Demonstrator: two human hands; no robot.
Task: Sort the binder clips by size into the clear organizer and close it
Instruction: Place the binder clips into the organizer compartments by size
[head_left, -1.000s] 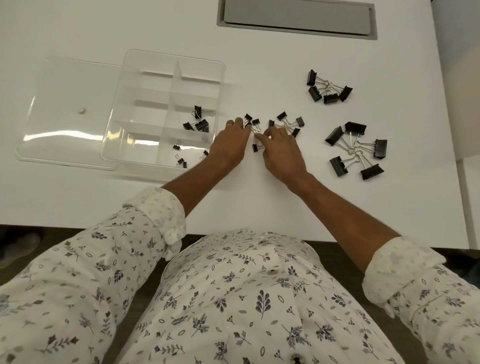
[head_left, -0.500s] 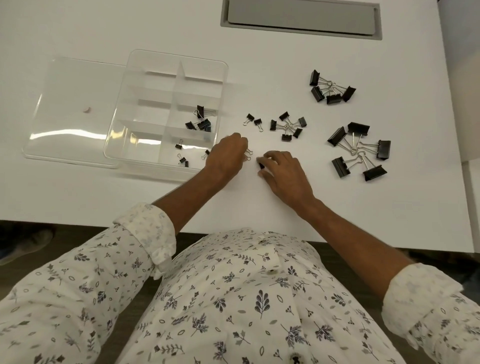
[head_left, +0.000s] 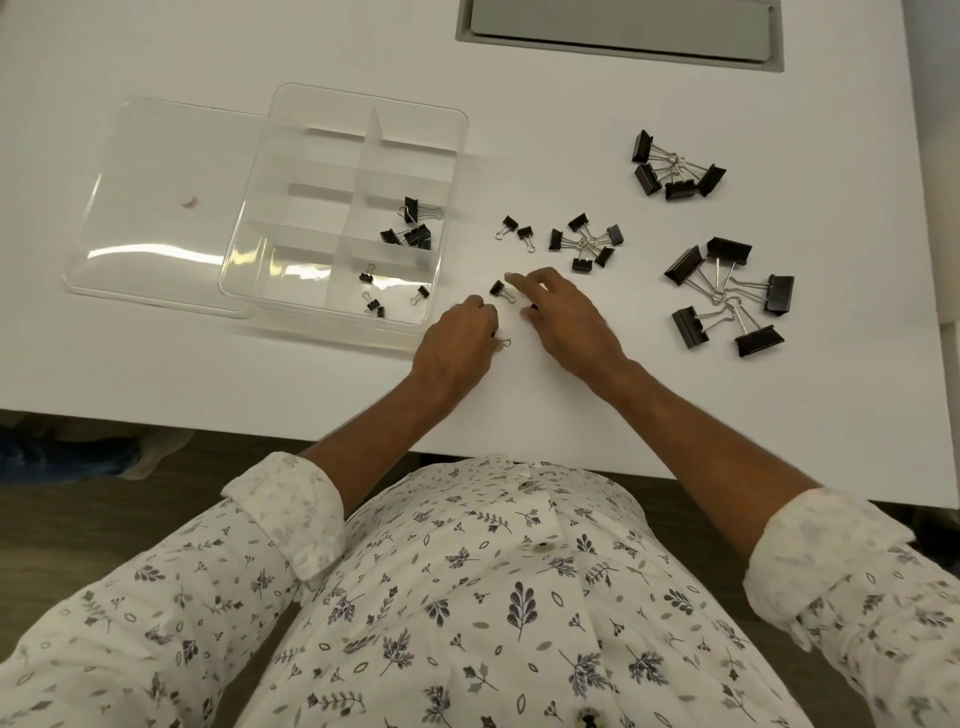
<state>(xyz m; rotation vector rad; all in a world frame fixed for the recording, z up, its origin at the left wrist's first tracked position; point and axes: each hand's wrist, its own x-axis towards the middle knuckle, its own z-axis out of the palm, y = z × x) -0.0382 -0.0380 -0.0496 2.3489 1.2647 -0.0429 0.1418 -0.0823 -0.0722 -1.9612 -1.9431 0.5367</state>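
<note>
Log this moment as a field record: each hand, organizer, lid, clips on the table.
left hand: curled, pinching a tiny black binder clip, only its wire handle visible
right hand: index finger stretched to a loose tiny clip
clear plastic organizer: open; tiny clips in nearest right compartment, small clips in the one behind
clear lid: off, flat at organizer's left
white table: tiny pair, small cluster, medium cluster, large cluster
</note>
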